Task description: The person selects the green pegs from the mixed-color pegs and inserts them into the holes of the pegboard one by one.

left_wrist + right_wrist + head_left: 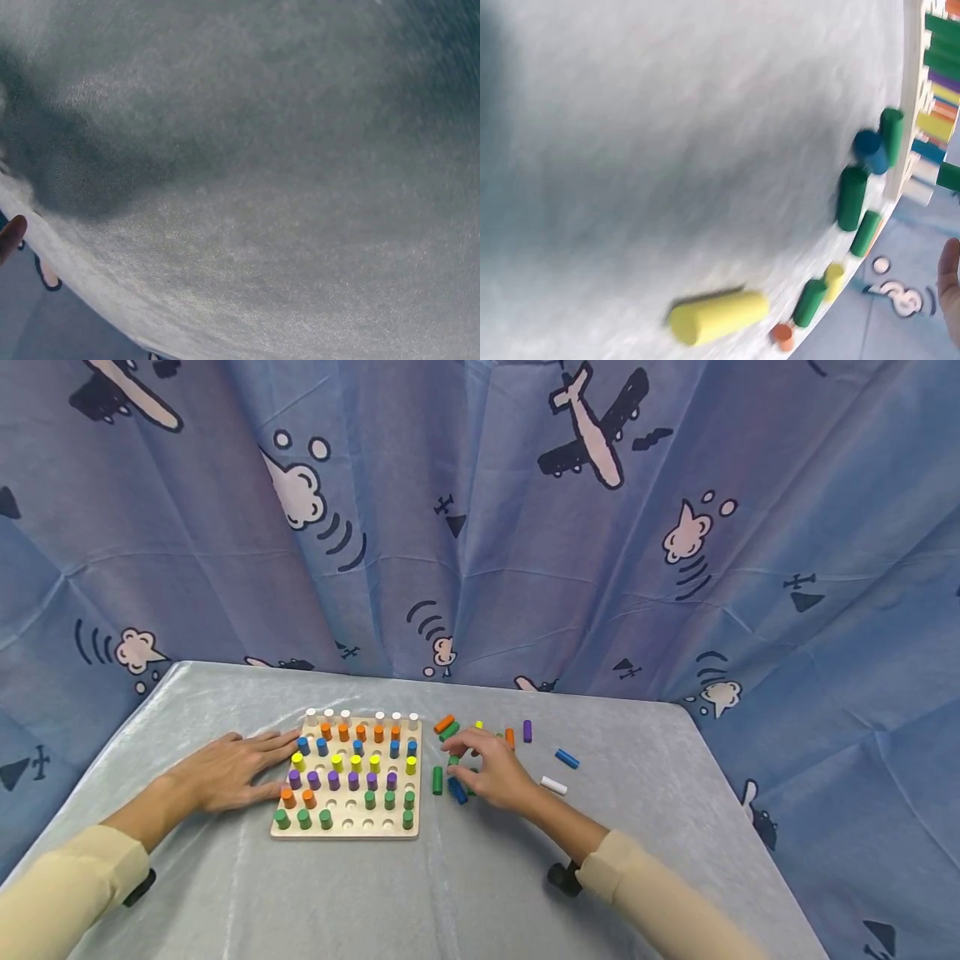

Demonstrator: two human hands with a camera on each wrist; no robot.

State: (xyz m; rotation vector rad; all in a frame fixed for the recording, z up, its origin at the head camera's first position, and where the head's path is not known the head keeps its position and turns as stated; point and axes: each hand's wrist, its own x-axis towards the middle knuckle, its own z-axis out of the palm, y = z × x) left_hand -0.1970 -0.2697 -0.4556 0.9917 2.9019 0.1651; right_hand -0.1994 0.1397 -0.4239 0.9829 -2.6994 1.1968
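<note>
A light wooden pegboard carries rows of white, orange, blue, yellow, purple and green pegs, with several holes bare. My left hand lies on the cloth at the board's left side, fingers extended, the fingertips at its edge. To the right of the board my right hand pinches a green peg between thumb and fingers, above the loose pegs. That green peg shows at the right wrist view's edge, near a fingertip. Below the hand lie a blue peg and a green peg.
Other loose pegs are scattered right of the board: an orange peg, a purple peg, a blue peg and a white peg. A yellow peg lies on the grey tablecloth. A blue patterned curtain hangs behind.
</note>
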